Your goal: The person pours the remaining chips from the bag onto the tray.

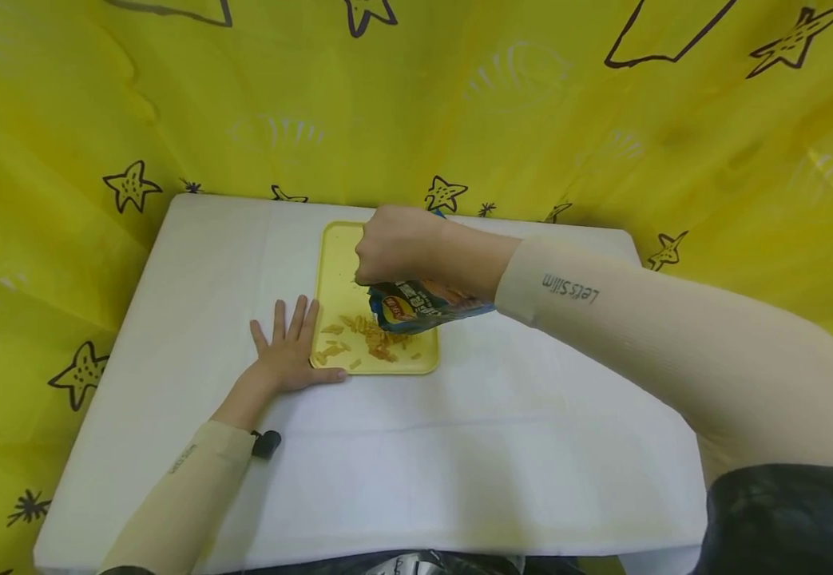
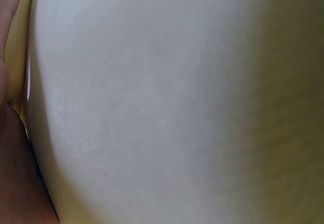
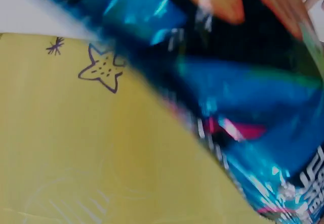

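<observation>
A yellow rectangular tray (image 1: 339, 271) lies on the white table, with a small pile of golden snack strips (image 1: 378, 342) and scattered pieces in its near half. Over the tray my right hand (image 1: 396, 246) grips a blue and black snack bag (image 1: 416, 310), which is tilted. In the right wrist view the shiny blue bag (image 3: 243, 97) fills the upper right, printed with pictures of chips. My left hand (image 1: 288, 353) has its fingers spread at the tray's near left corner, the thumb along the front edge. The right forearm hides part of the bag.
The white tabletop (image 1: 531, 447) stretches around the tray. A yellow curtain (image 1: 387, 120) with drawn stars and shells hangs behind the table and down its sides. A small black device (image 1: 267, 444) sits at the left wrist.
</observation>
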### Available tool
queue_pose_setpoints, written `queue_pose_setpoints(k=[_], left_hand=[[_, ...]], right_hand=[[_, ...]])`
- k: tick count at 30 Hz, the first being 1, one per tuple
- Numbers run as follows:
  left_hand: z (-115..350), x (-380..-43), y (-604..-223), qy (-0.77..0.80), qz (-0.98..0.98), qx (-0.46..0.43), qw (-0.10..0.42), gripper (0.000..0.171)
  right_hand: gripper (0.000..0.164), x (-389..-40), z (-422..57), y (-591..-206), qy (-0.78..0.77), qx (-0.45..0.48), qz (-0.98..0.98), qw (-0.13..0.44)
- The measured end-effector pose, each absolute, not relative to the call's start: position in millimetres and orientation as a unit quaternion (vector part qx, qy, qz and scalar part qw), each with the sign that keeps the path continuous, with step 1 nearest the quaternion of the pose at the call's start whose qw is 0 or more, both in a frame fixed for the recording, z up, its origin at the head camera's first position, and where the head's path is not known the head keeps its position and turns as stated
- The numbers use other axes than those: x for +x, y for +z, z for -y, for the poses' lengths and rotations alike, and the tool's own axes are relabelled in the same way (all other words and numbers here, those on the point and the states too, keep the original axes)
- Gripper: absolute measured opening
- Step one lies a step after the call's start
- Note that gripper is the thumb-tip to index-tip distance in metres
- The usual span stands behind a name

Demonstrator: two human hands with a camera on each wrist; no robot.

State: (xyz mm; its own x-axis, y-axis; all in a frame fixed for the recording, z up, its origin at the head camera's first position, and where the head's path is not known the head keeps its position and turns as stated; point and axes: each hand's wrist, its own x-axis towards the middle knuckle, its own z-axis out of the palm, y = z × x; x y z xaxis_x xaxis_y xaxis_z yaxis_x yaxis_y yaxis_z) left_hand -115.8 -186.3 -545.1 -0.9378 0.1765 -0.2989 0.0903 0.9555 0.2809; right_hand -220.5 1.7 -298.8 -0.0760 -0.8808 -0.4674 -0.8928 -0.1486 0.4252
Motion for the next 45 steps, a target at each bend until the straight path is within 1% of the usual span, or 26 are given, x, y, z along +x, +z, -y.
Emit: queue_pose_setpoints(k=[5,12,17,22,25,32,39,45], left_hand=[[186,-115,-544,0.138,-0.975,0.071,0.157,0.127],[186,-116,-545,0.133,-0.976,0.067,0.157,0.128],[185,-117,-545,0.132,-0.977,0.067,0.155,0.128],[184,-118,-545,0.130,-0.977,0.071,0.155,0.128],[185,-118,-547,0.128,-0.977,0.072,0.156,0.129],[185,-117,-547,0.138,-0.975,0.068,0.160,0.129],[185,-118,-547,0.132,-0.976,0.069,0.160,0.128],[186,-118,-546,0.131,-0.976,0.066,0.162,0.129]], right_hand=[[0.014,-222,-5,-298,0.323,-0.672,-0.667,0.014],[0.011,-226,-17,-291,0.269,-0.641,-0.719,0.016],[0.013,-230,-22,-294,0.259,-0.622,-0.738,0.020],[0.009,-232,-23,-298,0.260,-0.633,-0.729,0.018],[0.013,-229,-19,-297,0.280,-0.650,-0.706,0.020],[0.010,-223,-3,-300,0.325,-0.696,-0.640,0.003],[0.013,-224,0,-302,0.344,-0.696,-0.630,-0.010],[0.015,-225,1,-296,0.351,-0.694,-0.628,0.012]])
